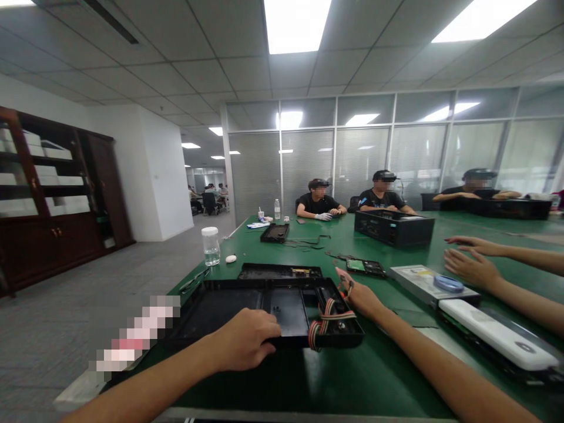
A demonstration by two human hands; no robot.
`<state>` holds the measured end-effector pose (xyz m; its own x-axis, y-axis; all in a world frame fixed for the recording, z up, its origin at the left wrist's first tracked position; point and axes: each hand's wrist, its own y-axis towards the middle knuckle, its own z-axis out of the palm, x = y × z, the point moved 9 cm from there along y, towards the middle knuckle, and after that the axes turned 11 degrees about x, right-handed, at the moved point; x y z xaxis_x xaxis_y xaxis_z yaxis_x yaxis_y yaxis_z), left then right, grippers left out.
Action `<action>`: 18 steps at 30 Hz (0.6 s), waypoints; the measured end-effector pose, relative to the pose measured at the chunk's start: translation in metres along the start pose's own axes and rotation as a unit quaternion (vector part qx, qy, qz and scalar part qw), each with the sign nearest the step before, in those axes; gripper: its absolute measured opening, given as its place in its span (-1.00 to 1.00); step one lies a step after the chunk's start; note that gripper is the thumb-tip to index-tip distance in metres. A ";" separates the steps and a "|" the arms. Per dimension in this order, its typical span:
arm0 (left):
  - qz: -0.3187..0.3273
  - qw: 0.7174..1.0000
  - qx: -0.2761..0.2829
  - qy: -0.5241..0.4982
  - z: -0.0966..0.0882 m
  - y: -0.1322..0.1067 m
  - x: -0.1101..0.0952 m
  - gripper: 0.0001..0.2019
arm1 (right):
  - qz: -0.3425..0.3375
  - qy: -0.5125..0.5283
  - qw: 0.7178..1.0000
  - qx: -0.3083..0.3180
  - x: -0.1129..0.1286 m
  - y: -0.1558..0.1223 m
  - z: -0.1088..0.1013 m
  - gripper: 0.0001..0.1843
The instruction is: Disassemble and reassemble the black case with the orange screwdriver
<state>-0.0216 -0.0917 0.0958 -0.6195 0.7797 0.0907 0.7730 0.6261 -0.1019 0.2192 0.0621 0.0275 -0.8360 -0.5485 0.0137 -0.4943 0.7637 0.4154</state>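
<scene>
A shallow black plastic case (215,311) lies in front of me on the green table. My left hand (247,341) is closed on its near edge, fingers curled over the rim. A striped ribbon cable (328,314) loops over the right end of the case and hangs past its front edge. At the far right corner is my right hand (361,299), its fingers bent around something small and dark that I cannot make out. Behind the case lies another black panel (282,271) with a brass-coloured strip.
Beyond are a circuit board in a black frame (365,266), a black tray (274,232) and a large black box (393,227). A jar (211,247) stands left. On the right, another person's hands (473,267) hover by a grey box (425,282) and white device (497,332).
</scene>
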 end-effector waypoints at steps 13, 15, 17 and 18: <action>-0.053 0.996 0.077 0.005 0.049 0.016 0.018 -0.71 | 0.191 0.323 0.926 0.052 -0.065 -0.006 0.020 -0.43; -0.085 0.993 0.079 0.010 0.044 0.032 0.039 -0.50 | 0.133 0.292 0.941 0.109 -0.029 0.002 0.027 -0.48; -0.117 0.992 0.042 0.016 0.036 0.052 0.066 -0.42 | 0.098 0.222 0.961 0.130 -0.002 0.007 0.027 -0.54; -0.123 0.992 0.007 0.024 0.031 0.062 0.078 -0.45 | 0.094 0.185 0.970 0.130 0.006 0.008 0.025 -0.56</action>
<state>-0.0260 0.0086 0.0654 -0.7816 0.6024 0.1619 0.5973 0.7976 -0.0837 0.2045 0.0733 0.0079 -0.7986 -0.4393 0.4115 -0.4254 0.8955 0.1305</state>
